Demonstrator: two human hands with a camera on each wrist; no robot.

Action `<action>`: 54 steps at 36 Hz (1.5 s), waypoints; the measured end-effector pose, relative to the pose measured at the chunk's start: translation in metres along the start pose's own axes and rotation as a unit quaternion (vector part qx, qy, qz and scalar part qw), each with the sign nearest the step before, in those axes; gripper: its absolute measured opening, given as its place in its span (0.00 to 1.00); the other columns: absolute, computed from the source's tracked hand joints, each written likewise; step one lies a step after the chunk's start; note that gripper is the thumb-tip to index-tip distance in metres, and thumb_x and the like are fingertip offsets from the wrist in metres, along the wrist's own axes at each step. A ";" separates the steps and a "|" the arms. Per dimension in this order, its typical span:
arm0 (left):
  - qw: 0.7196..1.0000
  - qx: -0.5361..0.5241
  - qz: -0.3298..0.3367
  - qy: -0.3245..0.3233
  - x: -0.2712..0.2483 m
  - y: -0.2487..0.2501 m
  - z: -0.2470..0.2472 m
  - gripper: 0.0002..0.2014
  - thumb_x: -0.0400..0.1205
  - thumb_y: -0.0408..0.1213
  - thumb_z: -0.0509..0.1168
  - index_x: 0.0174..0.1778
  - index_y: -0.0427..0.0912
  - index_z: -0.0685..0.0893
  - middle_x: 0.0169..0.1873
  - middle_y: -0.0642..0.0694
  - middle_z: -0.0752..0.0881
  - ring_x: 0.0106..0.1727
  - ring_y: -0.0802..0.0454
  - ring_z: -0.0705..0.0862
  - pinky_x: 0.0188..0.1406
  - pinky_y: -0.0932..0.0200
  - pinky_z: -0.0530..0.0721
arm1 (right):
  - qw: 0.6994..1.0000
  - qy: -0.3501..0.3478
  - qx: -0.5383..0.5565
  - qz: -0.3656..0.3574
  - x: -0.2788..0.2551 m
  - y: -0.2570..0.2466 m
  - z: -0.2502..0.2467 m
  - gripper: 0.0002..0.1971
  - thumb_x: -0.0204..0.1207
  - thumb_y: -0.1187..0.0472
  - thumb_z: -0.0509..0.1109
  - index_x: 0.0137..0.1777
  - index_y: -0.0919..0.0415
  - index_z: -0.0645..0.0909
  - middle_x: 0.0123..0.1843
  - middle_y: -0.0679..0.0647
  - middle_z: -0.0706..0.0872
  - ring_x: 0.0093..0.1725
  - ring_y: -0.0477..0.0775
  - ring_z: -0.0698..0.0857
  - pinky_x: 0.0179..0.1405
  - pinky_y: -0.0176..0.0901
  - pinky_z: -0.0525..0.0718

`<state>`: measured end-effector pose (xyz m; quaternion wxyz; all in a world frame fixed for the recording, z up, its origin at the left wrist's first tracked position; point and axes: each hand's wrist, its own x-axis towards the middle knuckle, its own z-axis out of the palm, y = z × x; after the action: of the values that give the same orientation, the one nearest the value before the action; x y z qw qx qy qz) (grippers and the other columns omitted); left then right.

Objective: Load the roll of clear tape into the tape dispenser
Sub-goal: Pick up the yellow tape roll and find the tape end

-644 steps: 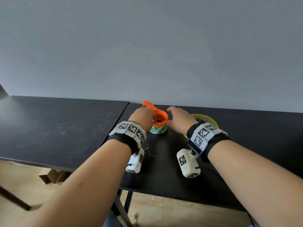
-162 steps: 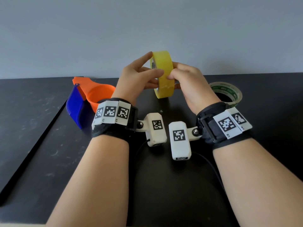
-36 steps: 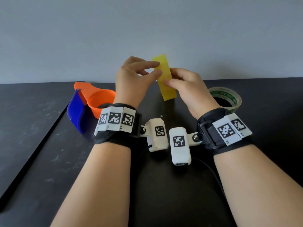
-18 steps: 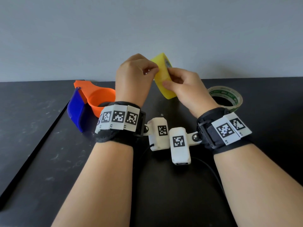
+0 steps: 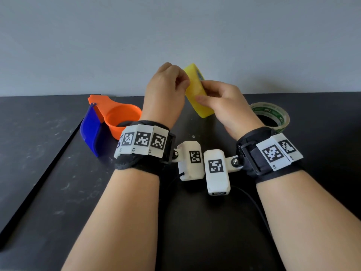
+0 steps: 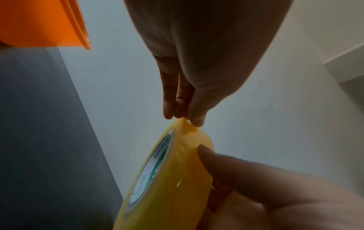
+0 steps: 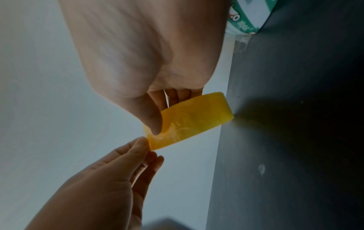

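Note:
A roll of yellowish clear tape (image 5: 197, 98) is held edge-on above the black table (image 5: 195, 231), tilted left at the top. My right hand (image 5: 213, 100) grips it, thumb (image 7: 152, 123) on the outer face and fingers behind. My left hand (image 5: 183, 83) pinches the crumpled loose end of the tape (image 6: 187, 126) at the roll's upper edge. In the left wrist view the roll (image 6: 173, 171) shows its green-printed core. The orange tape dispenser (image 5: 121, 116) with a blue flap (image 5: 90, 130) lies left of my left wrist, its round holder showing no roll.
A second tape roll with green print (image 5: 271, 116) lies flat on the table right of my right hand. A seam between two tabletops (image 5: 58, 153) runs diagonally at the left. A grey wall stands close behind. A black cable (image 5: 254, 202) trails between my forearms.
The green-printed roll left the dispenser and now lies at the right. In the last second the yellow roll tilted left, and my left fingers closed on its loose end.

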<state>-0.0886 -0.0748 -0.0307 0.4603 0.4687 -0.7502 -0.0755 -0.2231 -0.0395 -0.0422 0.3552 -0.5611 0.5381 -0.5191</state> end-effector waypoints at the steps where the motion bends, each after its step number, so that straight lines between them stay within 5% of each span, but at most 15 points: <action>1: 1.000 -0.002 0.000 -0.001 0.000 0.000 0.000 0.05 0.81 0.30 0.64 0.45 0.32 0.84 0.48 0.39 0.84 0.46 0.45 0.82 0.46 0.58 0.78 | 1.000 0.002 0.004 0.002 0.000 0.000 0.000 0.17 0.77 0.65 0.73 0.65 0.54 0.83 0.49 0.41 0.87 0.54 0.43 0.86 0.63 0.42 0.83; 14: 0.999 -0.038 0.002 0.015 -0.001 0.000 0.001 0.05 0.81 0.30 0.64 0.45 0.33 0.84 0.47 0.41 0.84 0.47 0.47 0.83 0.46 0.58 0.80 | 1.000 -0.001 0.018 0.008 0.001 0.000 -0.002 0.19 0.78 0.63 0.71 0.69 0.57 0.82 0.60 0.52 0.89 0.61 0.48 0.86 0.67 0.45 0.82; 19: 0.994 -0.099 -0.030 0.037 -0.001 0.000 0.000 0.11 0.81 0.34 0.66 0.58 0.42 0.86 0.48 0.50 0.85 0.44 0.60 0.82 0.45 0.77 0.78 | 1.000 0.004 0.030 0.010 0.001 -0.001 -0.004 0.17 0.78 0.64 0.71 0.68 0.57 0.83 0.60 0.52 0.89 0.62 0.50 0.86 0.69 0.48 0.81; 21: 0.995 -0.094 -0.023 0.034 -0.002 -0.001 -0.001 0.13 0.79 0.34 0.69 0.59 0.43 0.88 0.47 0.52 0.83 0.44 0.57 0.84 0.48 0.72 0.83 | 1.000 0.002 0.029 0.010 0.000 -0.001 -0.005 0.17 0.79 0.63 0.70 0.67 0.57 0.83 0.60 0.53 0.89 0.62 0.50 0.86 0.70 0.50 0.81; 26: 0.995 -0.069 -0.011 0.066 -0.003 -0.002 -0.002 0.06 0.75 0.37 0.73 0.45 0.42 0.93 0.43 0.45 0.88 0.42 0.49 0.87 0.46 0.54 0.86 | 1.000 -0.006 0.020 0.000 -0.001 -0.002 -0.003 0.12 0.79 0.64 0.70 0.59 0.51 0.85 0.58 0.53 0.90 0.62 0.51 0.86 0.69 0.50 0.82; 29: 0.996 -0.060 -0.006 0.071 -0.003 -0.002 -0.003 0.05 0.76 0.35 0.71 0.42 0.40 0.92 0.43 0.44 0.88 0.43 0.50 0.87 0.45 0.57 0.84 | 1.000 -0.012 0.007 -0.008 -0.003 -0.003 -0.002 0.11 0.78 0.64 0.71 0.49 0.43 0.83 0.54 0.51 0.89 0.60 0.51 0.87 0.68 0.51 0.83; 33: 0.998 -0.036 0.001 0.056 -0.002 -0.001 -0.003 0.05 0.77 0.33 0.69 0.40 0.38 0.90 0.42 0.44 0.87 0.43 0.49 0.85 0.44 0.56 0.81 | 1.000 -0.011 0.009 -0.011 -0.003 -0.003 -0.002 0.12 0.78 0.64 0.71 0.59 0.50 0.84 0.54 0.49 0.88 0.59 0.49 0.87 0.67 0.48 0.83; 48: 1.000 0.026 -0.017 0.000 -0.001 0.001 0.002 0.07 0.82 0.33 0.61 0.46 0.33 0.82 0.42 0.48 0.78 0.44 0.53 0.73 0.41 0.65 0.66 | 1.000 -0.008 -0.011 -0.016 -0.003 -0.002 -0.002 0.16 0.78 0.62 0.72 0.65 0.53 0.84 0.58 0.51 0.90 0.60 0.48 0.87 0.66 0.48 0.83; 54: 0.997 -0.028 -0.064 -0.028 -0.001 0.003 0.003 0.04 0.82 0.33 0.60 0.44 0.39 0.80 0.42 0.47 0.79 0.44 0.52 0.74 0.41 0.62 0.69 | 0.999 -0.023 -0.022 -0.029 -0.004 -0.003 -0.004 0.12 0.79 0.62 0.71 0.51 0.40 0.82 0.53 0.45 0.89 0.58 0.45 0.87 0.65 0.46 0.84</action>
<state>-0.0927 -0.0735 -0.0311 0.4460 0.5007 -0.7288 -0.1386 -0.2255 -0.0348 -0.0396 0.3399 -0.5960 0.5247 -0.5039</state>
